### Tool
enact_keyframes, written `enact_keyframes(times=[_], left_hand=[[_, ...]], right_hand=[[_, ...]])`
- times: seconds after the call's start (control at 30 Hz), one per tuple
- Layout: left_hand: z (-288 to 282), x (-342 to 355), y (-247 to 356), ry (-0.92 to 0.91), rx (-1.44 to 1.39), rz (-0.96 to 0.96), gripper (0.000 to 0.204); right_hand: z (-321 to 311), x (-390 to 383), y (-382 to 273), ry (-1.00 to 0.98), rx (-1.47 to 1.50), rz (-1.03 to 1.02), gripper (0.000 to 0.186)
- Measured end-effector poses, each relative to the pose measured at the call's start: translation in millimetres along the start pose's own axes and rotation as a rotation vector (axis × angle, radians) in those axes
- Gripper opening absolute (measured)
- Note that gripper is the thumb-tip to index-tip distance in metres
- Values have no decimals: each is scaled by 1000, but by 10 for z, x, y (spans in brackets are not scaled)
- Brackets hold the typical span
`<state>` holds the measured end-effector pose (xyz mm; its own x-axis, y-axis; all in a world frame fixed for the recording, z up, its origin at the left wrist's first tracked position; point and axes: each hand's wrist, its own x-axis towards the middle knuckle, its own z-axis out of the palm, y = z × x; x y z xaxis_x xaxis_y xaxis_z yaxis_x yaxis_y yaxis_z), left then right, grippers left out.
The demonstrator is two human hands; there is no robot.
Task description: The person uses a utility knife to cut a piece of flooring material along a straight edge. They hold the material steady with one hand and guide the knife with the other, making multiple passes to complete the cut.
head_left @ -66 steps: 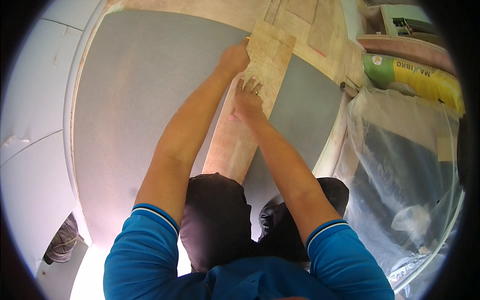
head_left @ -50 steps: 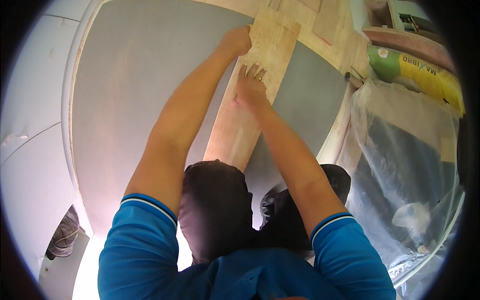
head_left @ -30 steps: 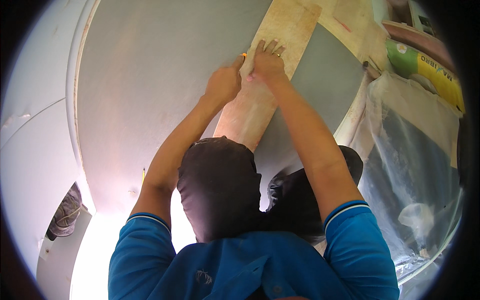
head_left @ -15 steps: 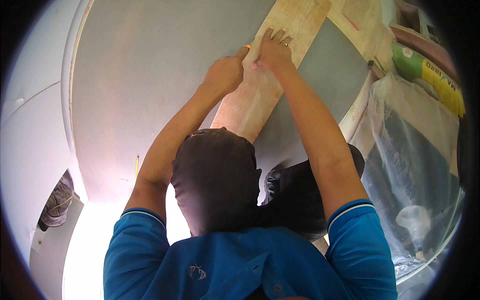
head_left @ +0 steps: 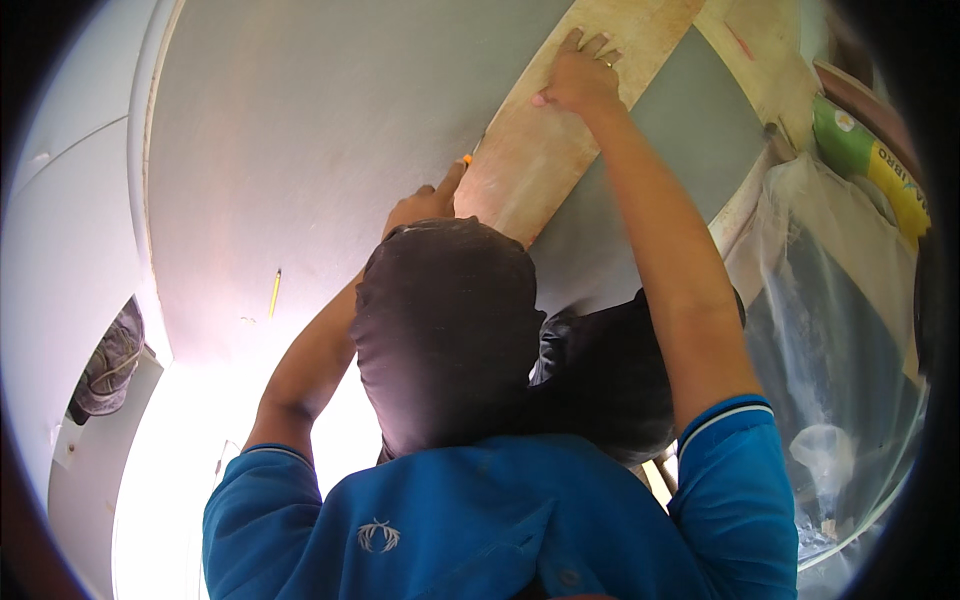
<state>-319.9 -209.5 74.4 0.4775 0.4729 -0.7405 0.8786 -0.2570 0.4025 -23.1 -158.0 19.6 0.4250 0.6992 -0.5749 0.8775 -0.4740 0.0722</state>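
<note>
A long light plywood strip (head_left: 640,50) lies diagonally across a large grey sheet (head_left: 330,100). My right hand (head_left: 585,75) rests on the strip with fingers spread, the thumb near its left edge. My left hand (head_left: 430,205) is closed on a small orange tool (head_left: 467,160) at that same edge, lower down and partly hidden behind my raised dark-trousered knee (head_left: 445,330). A yellow pencil (head_left: 275,292) lies on the grey sheet to the left.
White panels (head_left: 80,230) curve along the left, with a laced grey shoe (head_left: 108,365) in an opening. At the right stand a green and yellow sack (head_left: 880,185) and sheeting in clear plastic (head_left: 810,350). Pale wooden boards (head_left: 745,75) lie at the upper right.
My left hand and the orange tool have moved down along the strip's edge toward me. My right hand remains spread on the strip. The view has shifted, my knee appearing higher.
</note>
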Motion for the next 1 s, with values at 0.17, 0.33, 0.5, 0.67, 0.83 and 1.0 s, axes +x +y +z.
enact_keyframes(times=[0.17, 0.33, 0.5, 0.67, 0.83, 1.0], left_hand=[[91, -631, -255, -24, -58, -1, 60], [224, -742, -645, 18, -166, 97, 64], [-618, 336, 15, 211, -368, 264, 52], [-1084, 2407, 927, 495, -484, 553, 44], [-1267, 2992, 1467, 456, -523, 468, 34], [-1232, 2979, 1661, 315, -896, 356, 28]], right_hand=[[26, 30, 12, 30, 25, -9, 140], [102, 39, 27, 35, -43, -49, 143], [137, 36, 87, -10, -9, 23, 146], [-46, 88, -40, -29, 37, 14, 149], [-29, 50, -77, -16, 13, 5, 148], [-28, 35, 2, -47, 35, 27, 147]])
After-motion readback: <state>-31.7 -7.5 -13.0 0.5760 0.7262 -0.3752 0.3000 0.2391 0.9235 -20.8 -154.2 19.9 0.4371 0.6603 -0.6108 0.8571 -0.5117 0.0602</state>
